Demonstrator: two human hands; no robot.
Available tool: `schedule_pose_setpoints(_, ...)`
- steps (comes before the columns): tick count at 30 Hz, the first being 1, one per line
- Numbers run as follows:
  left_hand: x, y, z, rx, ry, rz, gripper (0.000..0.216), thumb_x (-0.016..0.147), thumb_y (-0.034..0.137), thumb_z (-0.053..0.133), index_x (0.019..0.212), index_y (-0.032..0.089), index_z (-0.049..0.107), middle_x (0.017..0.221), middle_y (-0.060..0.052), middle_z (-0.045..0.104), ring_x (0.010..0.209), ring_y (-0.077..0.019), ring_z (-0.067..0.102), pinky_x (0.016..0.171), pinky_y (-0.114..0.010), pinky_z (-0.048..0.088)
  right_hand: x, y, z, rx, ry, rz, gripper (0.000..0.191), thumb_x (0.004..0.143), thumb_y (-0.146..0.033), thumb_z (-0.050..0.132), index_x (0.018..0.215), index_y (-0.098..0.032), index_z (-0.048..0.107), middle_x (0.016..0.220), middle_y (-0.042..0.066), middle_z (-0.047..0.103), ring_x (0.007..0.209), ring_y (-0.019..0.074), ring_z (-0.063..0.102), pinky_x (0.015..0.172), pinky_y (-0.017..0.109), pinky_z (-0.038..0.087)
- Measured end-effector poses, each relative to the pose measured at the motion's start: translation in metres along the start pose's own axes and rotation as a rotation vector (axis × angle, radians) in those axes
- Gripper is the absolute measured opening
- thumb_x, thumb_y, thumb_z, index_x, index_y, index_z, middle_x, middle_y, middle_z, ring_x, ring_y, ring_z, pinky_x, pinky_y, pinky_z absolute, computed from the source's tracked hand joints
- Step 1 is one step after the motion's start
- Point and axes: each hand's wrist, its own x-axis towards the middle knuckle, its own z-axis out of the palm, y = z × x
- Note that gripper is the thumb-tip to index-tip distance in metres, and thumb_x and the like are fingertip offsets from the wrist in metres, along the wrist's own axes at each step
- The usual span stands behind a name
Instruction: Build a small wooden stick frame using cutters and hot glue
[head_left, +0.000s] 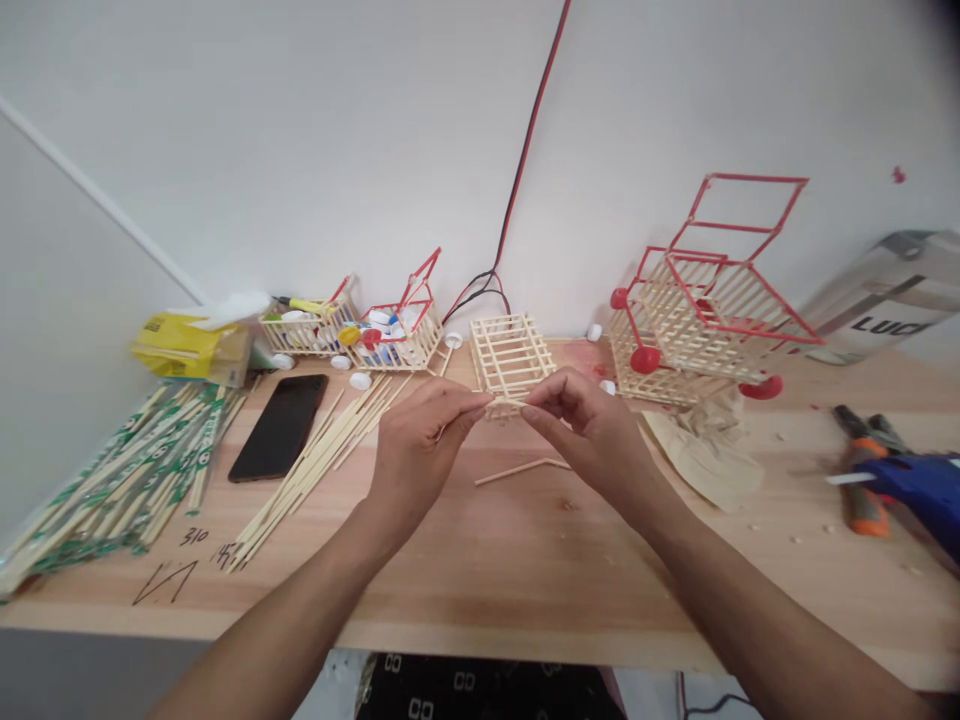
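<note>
A small basket frame of pale wooden sticks (512,350) sits on the table in front of the wall. At its near edge, my left hand (427,420) and my right hand (589,425) pinch the two ends of a thin wooden stick (508,402) between thumb and forefinger. Whether the stick touches the frame I cannot tell. Just below the hands lies a bent or snapped stick (517,469), its right end partly behind my right hand.
Left are loose sticks (322,470), a black phone (278,428), wrapped chopsticks (142,470) and two small carts (401,335) holding bottle caps. Right stand a large red-trimmed stick cart (697,310) and a clear container (892,300); a blue glue gun (919,490) and orange-handled tool (862,490) lie nearer.
</note>
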Motion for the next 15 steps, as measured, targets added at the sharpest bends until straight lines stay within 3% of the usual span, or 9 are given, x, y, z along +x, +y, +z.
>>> schedule_pose_setpoints(15, -0.0004, -0.0006, 0.0009, -0.008, -0.007, 0.009, 0.015, 0.086, 0.014, 0.06, 0.093, 0.02, 0.072, 0.084, -0.003, 0.069, 0.078, -0.0134, 0.063, 0.068, -0.024, 0.047, 0.0007, 0.0019, 0.0007, -0.002, -0.006, -0.001, 0.008, 0.084, -0.026, 0.061, 0.082, -0.02, 0.056, 0.076, 0.0, 0.057, 0.071, 0.0137, 0.054, 0.064, 0.028, 0.042)
